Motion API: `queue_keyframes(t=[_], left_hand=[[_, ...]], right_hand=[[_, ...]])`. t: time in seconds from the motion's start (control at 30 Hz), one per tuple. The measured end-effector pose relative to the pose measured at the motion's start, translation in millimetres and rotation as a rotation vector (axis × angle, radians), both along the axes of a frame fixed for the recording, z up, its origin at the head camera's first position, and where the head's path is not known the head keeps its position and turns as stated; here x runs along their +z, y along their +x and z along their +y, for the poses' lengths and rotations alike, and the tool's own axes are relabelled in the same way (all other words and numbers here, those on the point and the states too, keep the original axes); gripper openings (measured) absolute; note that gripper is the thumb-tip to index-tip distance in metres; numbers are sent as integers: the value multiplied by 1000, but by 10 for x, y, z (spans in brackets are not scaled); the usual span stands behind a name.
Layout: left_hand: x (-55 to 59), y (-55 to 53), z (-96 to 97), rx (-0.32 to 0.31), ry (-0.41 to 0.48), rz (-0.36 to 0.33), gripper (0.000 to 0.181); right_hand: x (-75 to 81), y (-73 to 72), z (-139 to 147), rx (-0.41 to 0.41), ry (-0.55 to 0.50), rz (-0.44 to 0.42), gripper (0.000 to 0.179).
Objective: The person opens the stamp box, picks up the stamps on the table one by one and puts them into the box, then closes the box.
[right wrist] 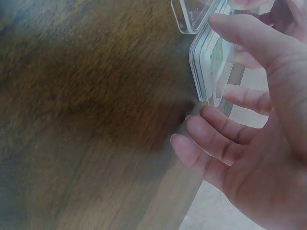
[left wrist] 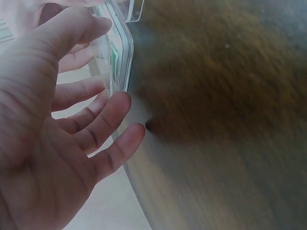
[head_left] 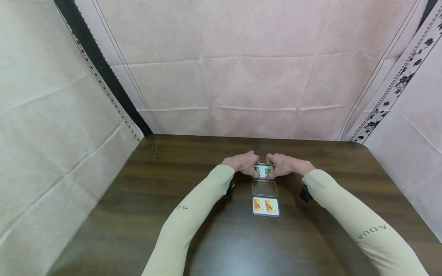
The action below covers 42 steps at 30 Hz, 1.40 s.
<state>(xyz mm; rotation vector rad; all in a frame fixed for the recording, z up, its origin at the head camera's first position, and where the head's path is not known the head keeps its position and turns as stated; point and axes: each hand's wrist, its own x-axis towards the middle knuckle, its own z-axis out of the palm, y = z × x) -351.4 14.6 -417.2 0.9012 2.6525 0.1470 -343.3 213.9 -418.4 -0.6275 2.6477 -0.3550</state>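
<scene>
Two green pictures show on the white card inside a small flat card case (head_left: 263, 171) between my hands in the head view. A clear plastic lid (right wrist: 221, 81) stands at a slight angle to the case in the right wrist view. My left hand (head_left: 244, 163) pinches the lid from the left, thumb near and fingers at the far side. From the right, my right hand (head_left: 282, 165) pinches it in the same way. Parts of the lid's edges are hidden by the fingers.
A clear, see-through plastic cover (head_left: 264, 188) lies just nearer on the dark wooden table (head_left: 145, 214). Below it lies a second card case (head_left: 266, 207) with two orange pictures. Pale cloth (head_left: 241, 88) hangs behind the table.
</scene>
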Motion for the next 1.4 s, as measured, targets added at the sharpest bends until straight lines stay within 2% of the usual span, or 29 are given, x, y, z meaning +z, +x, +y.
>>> queue_keyframes(t=[0.4, 1.0, 1.2, 1.4], left_hand=[[-2, 42, -17, -2, 4, -11, 38], [-25, 30, -27, -13, 1, 2, 45], [11, 64, -77, 25, 43, -7, 61], [82, 125, -106, 65, 109, -24, 51]], right_hand=[[-12, 17, -31, -6, 7, -20, 54], [19, 55, -29, -7, 2, -14, 57], [49, 108, 1, -15, -6, 1, 64], [99, 232, 52, -69, -43, 69, 62]])
